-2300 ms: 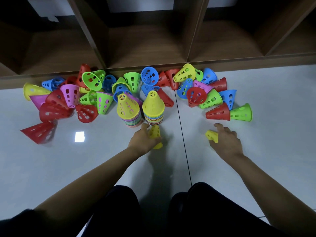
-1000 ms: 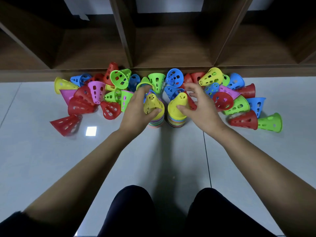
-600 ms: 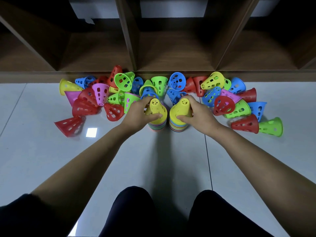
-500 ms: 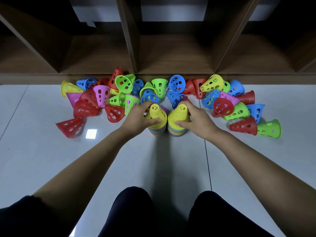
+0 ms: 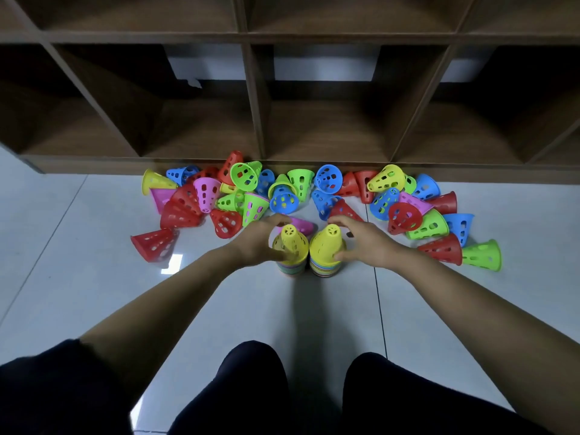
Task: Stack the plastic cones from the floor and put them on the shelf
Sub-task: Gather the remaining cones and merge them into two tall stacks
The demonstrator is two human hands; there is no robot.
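Head view. The left hand [image 5: 259, 243] is curled round the left stack [image 5: 290, 251]. The right hand [image 5: 365, 243] is cupped at the right stack [image 5: 326, 254], thumb touching, but its grip cannot be determined. A yellow cone carried in each hand seconds ago is now seated atop each stack. Many loose cones [image 5: 403, 218] remain beyond the hands. The shelf [image 5: 329, 133], farther off, is judged not yet loaded.

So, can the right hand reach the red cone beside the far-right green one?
Probably yes: bare floor lies between the right hand and the red cone, but the hand first must release its yellow-topped stack.
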